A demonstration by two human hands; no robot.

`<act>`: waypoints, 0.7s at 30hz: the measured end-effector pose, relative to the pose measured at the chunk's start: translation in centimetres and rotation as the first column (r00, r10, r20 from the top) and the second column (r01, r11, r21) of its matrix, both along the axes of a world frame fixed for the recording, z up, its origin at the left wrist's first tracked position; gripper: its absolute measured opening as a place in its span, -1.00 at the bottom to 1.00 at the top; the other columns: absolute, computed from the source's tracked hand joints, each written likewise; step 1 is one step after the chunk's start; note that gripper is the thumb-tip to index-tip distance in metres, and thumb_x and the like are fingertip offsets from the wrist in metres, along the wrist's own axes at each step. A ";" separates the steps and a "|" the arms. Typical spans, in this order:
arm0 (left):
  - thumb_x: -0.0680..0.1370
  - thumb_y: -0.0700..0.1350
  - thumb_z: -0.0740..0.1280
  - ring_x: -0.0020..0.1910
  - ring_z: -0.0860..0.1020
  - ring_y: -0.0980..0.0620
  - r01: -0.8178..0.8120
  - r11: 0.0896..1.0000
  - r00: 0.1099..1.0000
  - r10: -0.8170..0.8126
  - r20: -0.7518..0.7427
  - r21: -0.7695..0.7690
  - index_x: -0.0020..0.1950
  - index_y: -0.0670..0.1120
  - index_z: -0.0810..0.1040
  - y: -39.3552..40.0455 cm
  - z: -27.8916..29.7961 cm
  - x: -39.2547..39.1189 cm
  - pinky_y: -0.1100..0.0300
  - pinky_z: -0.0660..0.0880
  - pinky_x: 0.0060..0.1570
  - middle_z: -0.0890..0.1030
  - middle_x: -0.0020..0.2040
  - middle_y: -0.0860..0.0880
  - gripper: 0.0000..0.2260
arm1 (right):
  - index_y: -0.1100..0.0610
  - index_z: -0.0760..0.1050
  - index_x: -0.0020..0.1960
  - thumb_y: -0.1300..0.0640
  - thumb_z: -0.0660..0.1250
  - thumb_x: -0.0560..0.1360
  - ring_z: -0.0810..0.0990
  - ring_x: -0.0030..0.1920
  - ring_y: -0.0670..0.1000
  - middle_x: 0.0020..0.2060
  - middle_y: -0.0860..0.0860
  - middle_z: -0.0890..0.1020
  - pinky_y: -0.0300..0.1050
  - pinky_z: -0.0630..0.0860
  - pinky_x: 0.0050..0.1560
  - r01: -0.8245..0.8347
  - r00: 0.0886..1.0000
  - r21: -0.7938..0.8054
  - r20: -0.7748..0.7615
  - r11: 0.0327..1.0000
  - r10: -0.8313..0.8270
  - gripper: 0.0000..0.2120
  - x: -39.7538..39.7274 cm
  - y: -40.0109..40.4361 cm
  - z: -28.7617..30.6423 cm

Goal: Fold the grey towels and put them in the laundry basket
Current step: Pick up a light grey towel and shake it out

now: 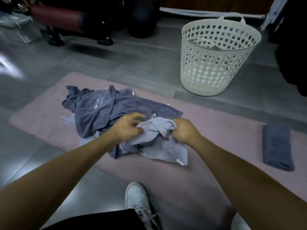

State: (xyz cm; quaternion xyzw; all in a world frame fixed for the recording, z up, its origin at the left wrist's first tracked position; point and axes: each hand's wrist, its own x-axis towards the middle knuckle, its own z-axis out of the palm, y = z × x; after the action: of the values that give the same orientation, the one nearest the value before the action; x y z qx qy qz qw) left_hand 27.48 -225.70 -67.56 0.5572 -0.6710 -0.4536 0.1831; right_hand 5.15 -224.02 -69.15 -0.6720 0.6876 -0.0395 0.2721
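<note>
At frame centre, we are gripping a light towel (159, 128) with both hands: left hand (127, 128) and right hand (184, 131), fingers curled into the cloth. It is lying on the towel pile (99, 112) on the pink mat (207, 163). The basket (217, 57) is standing upper right; a folded towel (277, 146) is lying at right.

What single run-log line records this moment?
left hand: grips light grey towel | right hand: grips same | basket: apart

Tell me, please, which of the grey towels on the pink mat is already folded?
The dark grey towel lying alone at the mat's right edge is folded into a neat rectangle; the towels in the pile are still crumpled.
</note>
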 end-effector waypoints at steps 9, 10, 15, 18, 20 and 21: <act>0.47 -0.08 0.30 0.16 0.53 -0.15 0.306 0.952 0.784 -0.269 0.560 0.028 0.27 0.00 0.54 -2.5 -13.5 3.6 0.02 0.51 0.05 0.58 0.21 -0.06 -0.63 | 0.20 0.48 0.19 0.09 0.34 0.48 0.53 0.16 0.09 0.15 0.09 0.54 -0.12 0.48 0.10 0.061 0.982 0.202 0.162 0.978 -0.095 -0.67 1.3 -1.1 -9.3; 0.49 -0.07 0.32 0.27 0.45 -0.16 0.342 0.939 0.723 -0.290 0.626 0.040 0.38 0.02 0.44 -2.6 -14.8 3.6 -0.01 0.48 0.13 0.49 0.32 -0.07 -0.56 | 0.21 0.49 0.16 0.06 0.34 0.48 0.53 0.15 0.11 0.14 0.11 0.55 -0.09 0.48 0.11 0.028 0.987 0.203 0.150 0.979 -0.060 -0.67 2.2 -1.3 -10.6; 0.53 0.02 0.29 0.52 0.00 -0.22 0.396 0.918 0.521 -0.238 0.819 0.015 0.58 0.03 -0.23 -3.1 -19.8 3.7 -0.16 0.11 0.44 -0.05 0.57 -0.11 -0.18 | 0.05 0.09 0.52 -0.26 0.40 0.36 0.31 0.40 0.15 0.44 0.06 0.31 0.10 0.33 0.35 -0.075 0.997 0.228 0.031 0.971 0.070 -0.11 7.1 -2.7 -16.9; 0.51 0.11 0.34 0.54 -0.06 -0.20 0.438 0.899 0.497 -0.260 0.828 0.019 0.48 0.09 -0.46 -3.4 -21.9 4.9 -0.20 0.04 0.45 -0.12 0.59 -0.04 -0.03 | 0.12 -0.05 0.55 -0.27 0.46 0.30 0.32 0.40 0.20 0.45 0.13 0.27 0.17 0.32 0.35 -0.102 0.979 0.212 -0.150 0.972 0.135 0.06 9.3 -3.0 -20.2; 0.55 0.07 0.31 0.54 -0.07 -0.21 0.462 0.886 0.438 -0.270 0.858 0.043 0.41 0.12 -0.52 -3.7 -22.5 5.8 -0.20 0.05 0.46 -0.13 0.59 -0.01 -0.06 | 0.18 0.07 0.50 -0.08 0.42 0.43 0.44 0.32 0.18 0.35 0.17 0.40 0.09 0.42 0.26 -0.155 0.936 0.132 -0.298 0.979 0.189 -0.17 9.8 -2.8 -21.3; 0.58 0.02 0.27 0.54 -0.05 -0.23 0.456 0.889 0.422 -0.258 0.869 0.042 0.41 0.13 -0.51 -4.0 -22.5 6.0 -0.21 0.07 0.47 -0.11 0.59 -0.01 -0.12 | 0.20 0.15 0.46 0.01 0.37 0.49 0.49 0.26 0.17 0.29 0.17 0.46 0.05 0.47 0.20 -0.190 0.924 0.104 -0.317 0.976 0.213 -0.33 9.8 -2.6 -21.3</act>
State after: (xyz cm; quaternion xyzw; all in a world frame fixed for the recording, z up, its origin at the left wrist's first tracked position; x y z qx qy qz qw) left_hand 33.50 -229.70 -90.04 0.5287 -0.8166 -0.0764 -0.2186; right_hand 14.93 -226.61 -90.48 -0.7262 0.6513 0.1248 0.1812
